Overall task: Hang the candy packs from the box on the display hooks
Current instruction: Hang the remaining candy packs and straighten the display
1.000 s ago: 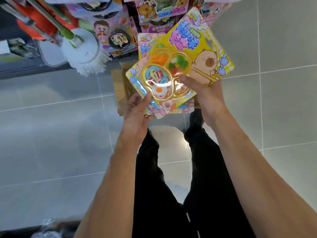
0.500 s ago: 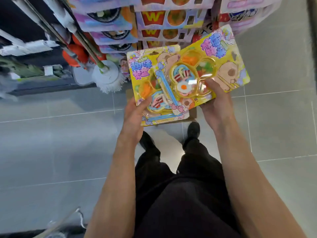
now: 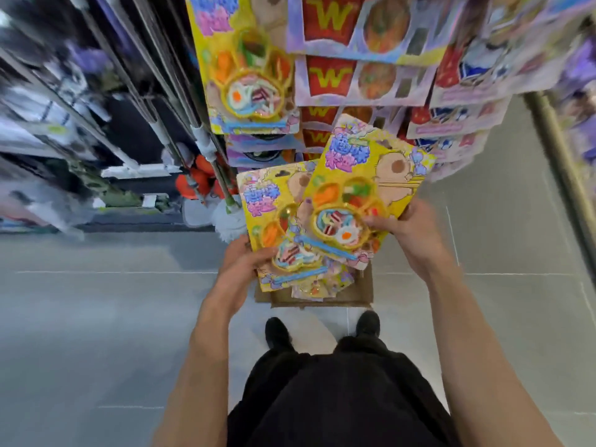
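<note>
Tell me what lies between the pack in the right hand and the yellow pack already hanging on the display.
In the head view, layered purple packs hang between the held pack, gripped by the right hand, and the hanging yellow pack.

- 2 yellow candy packs point(image 3: 367, 201) in hands, 1 hung point(image 3: 245, 69)
- 1 cardboard box point(image 3: 364, 291)
- 2 hands: left point(image 3: 240, 269), right point(image 3: 409, 224)
- 2 black shoes point(image 3: 277, 332)

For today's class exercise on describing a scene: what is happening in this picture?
A person stands over a cardboard box on the floor, facing a display rack. The left hand grips one yellow candy pack; the right hand grips another yellow pack overlapping it. A matching pack already hangs above. Neither held pack is on a hook yet.
</note>
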`<state>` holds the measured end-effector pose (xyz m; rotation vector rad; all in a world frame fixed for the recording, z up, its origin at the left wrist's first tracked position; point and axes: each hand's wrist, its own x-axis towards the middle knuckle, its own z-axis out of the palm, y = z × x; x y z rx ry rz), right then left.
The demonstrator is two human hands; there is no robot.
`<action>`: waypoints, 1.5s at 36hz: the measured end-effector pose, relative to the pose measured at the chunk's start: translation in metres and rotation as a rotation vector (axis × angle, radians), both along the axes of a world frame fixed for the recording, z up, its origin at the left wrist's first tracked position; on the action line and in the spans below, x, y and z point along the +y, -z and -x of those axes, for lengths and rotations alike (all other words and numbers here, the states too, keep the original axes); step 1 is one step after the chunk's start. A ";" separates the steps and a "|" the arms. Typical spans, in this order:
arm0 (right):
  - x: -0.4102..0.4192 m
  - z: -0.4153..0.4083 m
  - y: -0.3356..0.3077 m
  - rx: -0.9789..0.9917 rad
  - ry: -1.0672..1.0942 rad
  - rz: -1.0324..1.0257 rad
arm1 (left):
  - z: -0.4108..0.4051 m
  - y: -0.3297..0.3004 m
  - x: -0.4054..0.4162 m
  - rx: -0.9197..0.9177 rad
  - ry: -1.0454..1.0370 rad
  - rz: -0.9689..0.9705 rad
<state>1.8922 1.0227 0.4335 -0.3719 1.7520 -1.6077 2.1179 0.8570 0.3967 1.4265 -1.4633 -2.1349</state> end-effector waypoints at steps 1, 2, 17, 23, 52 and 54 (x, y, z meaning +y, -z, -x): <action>-0.005 0.002 -0.005 0.014 -0.021 0.031 | 0.000 -0.005 -0.003 0.024 -0.007 0.024; -0.009 0.003 -0.009 0.019 -0.028 0.054 | 0.000 -0.009 -0.005 0.050 -0.034 0.048; -0.072 0.016 -0.088 0.271 -0.133 0.081 | 0.008 -0.091 -0.063 0.353 -0.213 0.296; -0.111 0.011 -0.124 0.281 -0.032 0.132 | 0.008 -0.111 -0.094 0.441 -0.394 0.323; -0.226 -0.059 -0.166 0.016 0.534 0.410 | -0.020 -0.161 -0.183 0.365 -0.456 0.503; -0.227 -0.058 -0.165 0.033 0.548 0.415 | -0.021 -0.163 -0.183 0.379 -0.454 0.483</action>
